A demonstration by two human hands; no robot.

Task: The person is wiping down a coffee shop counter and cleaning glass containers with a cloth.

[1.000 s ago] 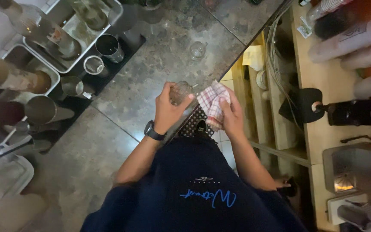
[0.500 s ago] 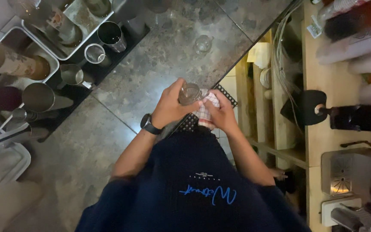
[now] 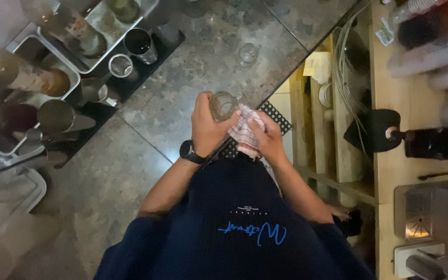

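Fingers of the left hand (image 3: 207,124) wrap the small glass (image 3: 222,106), right hand (image 3: 268,139) clutching the checked cloth (image 3: 245,130) against it, above the stone counter (image 3: 182,88).

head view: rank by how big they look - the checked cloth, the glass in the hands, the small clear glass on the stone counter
1. red-and-white checked cloth
2. clear glass held in the left hand
3. small clear glass standing on the grey stone counter, though it is farther from the camera, so its true size is unsure

We see the glass (image 3: 222,106) in the left hand (image 3: 207,124), touching the cloth (image 3: 245,132) in the right hand (image 3: 266,137) just beside it, both above the counter (image 3: 182,98), with a second glass (image 3: 248,53) farther back, cups (image 3: 130,52) and trays (image 3: 92,28) far left, and shelves (image 3: 333,114) right.
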